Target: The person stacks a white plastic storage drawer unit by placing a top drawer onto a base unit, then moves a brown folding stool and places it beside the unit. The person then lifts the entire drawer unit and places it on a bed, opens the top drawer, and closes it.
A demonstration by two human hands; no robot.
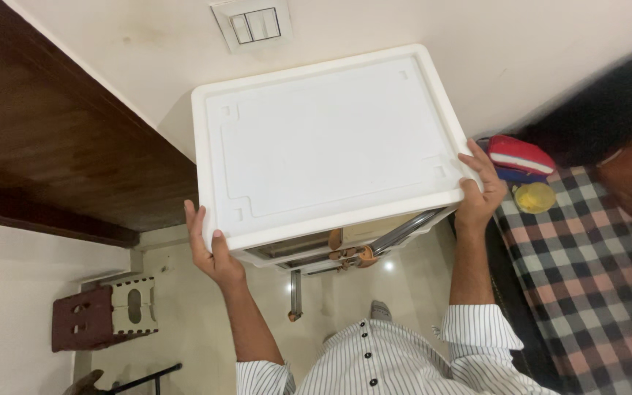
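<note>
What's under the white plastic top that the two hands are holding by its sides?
Below the white top, drawer fronts with an orange-brown handle and pale floor show. Left hand and right hand grip its edges. The drawers' contents are hidden.

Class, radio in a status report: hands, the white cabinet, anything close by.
Left hand and right hand grip white cabinet top edges. Cabinet against wall. Checked bed right, small stool left.

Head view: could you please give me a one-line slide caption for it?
Both hands, left and right, grip the sides of a white plastic cabinet top against the wall.
</note>
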